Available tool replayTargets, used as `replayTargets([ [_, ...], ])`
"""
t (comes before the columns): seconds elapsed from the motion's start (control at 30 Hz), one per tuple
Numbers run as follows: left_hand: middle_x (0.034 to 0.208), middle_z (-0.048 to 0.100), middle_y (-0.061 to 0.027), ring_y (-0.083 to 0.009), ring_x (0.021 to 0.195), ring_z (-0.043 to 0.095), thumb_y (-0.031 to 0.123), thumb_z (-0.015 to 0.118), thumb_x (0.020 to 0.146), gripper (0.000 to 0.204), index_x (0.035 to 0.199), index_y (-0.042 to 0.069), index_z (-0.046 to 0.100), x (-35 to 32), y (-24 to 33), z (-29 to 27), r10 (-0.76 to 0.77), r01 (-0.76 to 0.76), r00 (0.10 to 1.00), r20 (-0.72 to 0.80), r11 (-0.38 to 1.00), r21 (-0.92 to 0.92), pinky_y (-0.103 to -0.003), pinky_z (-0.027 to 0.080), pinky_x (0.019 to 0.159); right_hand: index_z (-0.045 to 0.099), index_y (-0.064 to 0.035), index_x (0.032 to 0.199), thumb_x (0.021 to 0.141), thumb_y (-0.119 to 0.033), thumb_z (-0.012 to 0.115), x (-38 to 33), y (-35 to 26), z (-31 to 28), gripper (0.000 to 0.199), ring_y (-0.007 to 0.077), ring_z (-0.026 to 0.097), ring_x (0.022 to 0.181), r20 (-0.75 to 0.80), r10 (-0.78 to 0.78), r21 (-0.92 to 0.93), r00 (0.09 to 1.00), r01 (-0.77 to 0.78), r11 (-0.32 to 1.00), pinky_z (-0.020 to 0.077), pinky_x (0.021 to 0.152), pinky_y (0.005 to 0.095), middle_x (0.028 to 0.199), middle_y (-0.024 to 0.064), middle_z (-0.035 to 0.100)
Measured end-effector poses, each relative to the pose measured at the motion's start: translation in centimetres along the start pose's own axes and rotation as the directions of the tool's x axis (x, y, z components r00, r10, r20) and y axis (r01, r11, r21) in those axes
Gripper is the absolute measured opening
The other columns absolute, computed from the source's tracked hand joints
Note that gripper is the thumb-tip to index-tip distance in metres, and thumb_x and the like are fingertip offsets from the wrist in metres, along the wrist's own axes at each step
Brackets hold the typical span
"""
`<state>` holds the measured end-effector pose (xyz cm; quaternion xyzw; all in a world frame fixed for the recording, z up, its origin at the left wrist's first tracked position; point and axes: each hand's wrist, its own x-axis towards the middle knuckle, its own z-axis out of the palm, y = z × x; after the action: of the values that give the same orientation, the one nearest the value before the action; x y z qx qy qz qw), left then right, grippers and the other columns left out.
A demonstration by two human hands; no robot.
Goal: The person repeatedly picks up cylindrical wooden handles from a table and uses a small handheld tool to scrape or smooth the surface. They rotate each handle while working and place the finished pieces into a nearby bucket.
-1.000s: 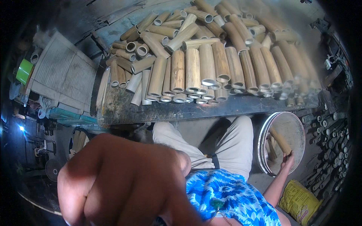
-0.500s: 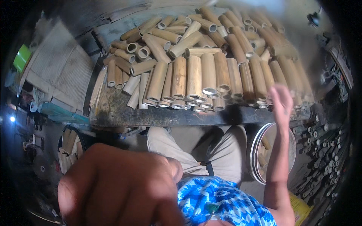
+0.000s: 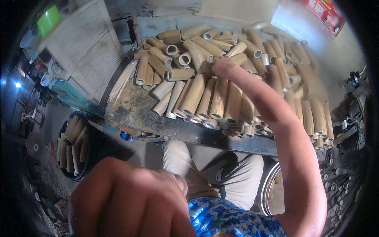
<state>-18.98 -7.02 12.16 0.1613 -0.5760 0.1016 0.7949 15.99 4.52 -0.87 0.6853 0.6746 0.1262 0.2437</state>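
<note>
- Bamboo tubes (image 3: 221, 87), pale tan and cut short, lie heaped across a dark worktable (image 3: 138, 110); the front row lies side by side with open ends toward the person.
- Right hand (image 3: 224, 66) reaches far out over the heap, its fingers curled down onto the tubes in the middle of the pile; whether they grip one tube or only press on it cannot be told, as the hand hides the contact.
- Right forearm crosses the right half of the heap and hides the tubes beneath it.
- Left hand (image 3: 130, 201) sits very close to the camera, clenched into a fist, blurred, well short of the table; what it may hold cannot be seen.
- Left of the right fingers, a few tubes stand loose with round openings showing, next to some flat pale strips (image 3: 120, 81).
- Below the table edge show light trousers (image 3: 213, 173) and a blue patterned shirt (image 3: 225, 219).
- Far left, down low, a round black bin (image 3: 73, 146) holds more tubes.
- Right of the knees sits a round metal basin (image 3: 270, 189).
</note>
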Motion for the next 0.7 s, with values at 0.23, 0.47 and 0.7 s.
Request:
replayTargets([
  [0.23, 0.071, 0.063, -0.0158, -0.0319, 0.068, 0.065, 0.01, 0.051, 0.093, 0.022, 0.087, 0.0, 0.069, -0.4, -0.4, 0.4, 0.078, -0.077, 0.996, -0.047, 0.997, 0.015, -0.06, 0.056, 0.068, 0.066, -0.0034, 0.109, 0.084, -0.012, 0.062, -2.0, 4.5, -1.2, 0.026, 0.0304, 0.061, 0.108, -0.041, 0.126, -0.095, 0.991, -0.13, 0.987, 0.0521, 0.089, 0.033, 0.121, 0.0172, 0.057],
  [0.47, 0.068, 0.062, -0.0121, -0.0274, 0.066, 0.065, 0.016, 0.062, 0.09, 0.01, 0.089, 0.007, 0.064, -1.4, -0.4, -0.3, 0.097, -0.099, 0.994, 0.048, 0.994, 0.036, -0.059, 0.051, 0.069, 0.059, 0.0032, 0.104, 0.086, -0.026, 0.067, -12.9, 12.4, -1.0, 0.035, 0.0313, 0.054, 0.103, -0.574, 0.527, 0.471, 0.626, -0.274, 0.839, 0.0481, 0.084, 0.0393, 0.103, 0.0178, 0.057],
  [0.7, 0.08, 0.065, -0.0095, -0.0209, 0.073, 0.064, -0.004, 0.06, 0.088, 0.011, 0.097, 0.0, 0.064, -5.9, -0.1, -6.8, 0.345, 0.344, 0.84, -0.419, 0.258, 0.903, -0.042, 0.052, 0.069, 0.057, -0.0049, 0.091, 0.089, -0.035, 0.068, -23.2, 8.7, 1.3, 0.032, 0.0159, 0.061, 0.084, -0.145, 0.845, 0.924, 0.515, 0.376, -0.071, 0.0561, 0.069, 0.0344, 0.089, 0.0062, 0.063],
])
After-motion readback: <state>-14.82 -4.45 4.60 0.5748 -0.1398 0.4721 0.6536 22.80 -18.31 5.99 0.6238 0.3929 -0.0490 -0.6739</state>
